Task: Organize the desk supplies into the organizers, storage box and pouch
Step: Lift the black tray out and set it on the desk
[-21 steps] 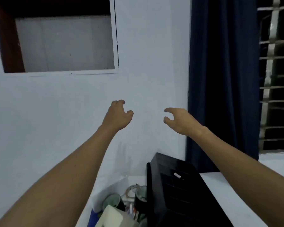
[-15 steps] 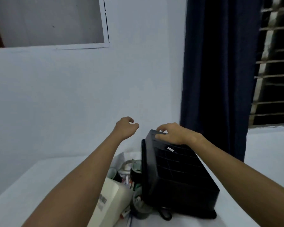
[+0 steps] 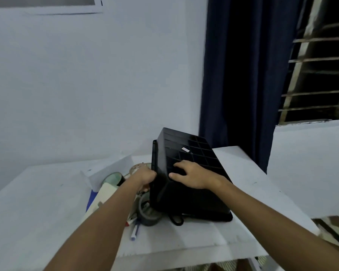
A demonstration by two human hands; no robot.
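both hands grip the black organizer (image 3: pixel 186 184); left hand (image 3: pixel 145 178) fingers hidden, right hand (image 3: pixel 192 176) spread on top

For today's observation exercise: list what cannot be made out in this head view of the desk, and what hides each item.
- Left hand fingers: behind the black organizer's left edge, so its grip is unclear.
- Organizer's contents: its grid cells are too dark to tell.
- Supplies under the left forearm: only a tape roll and a pen show in part.
- Right hand: whether it presses or grips, motion blur hides it.
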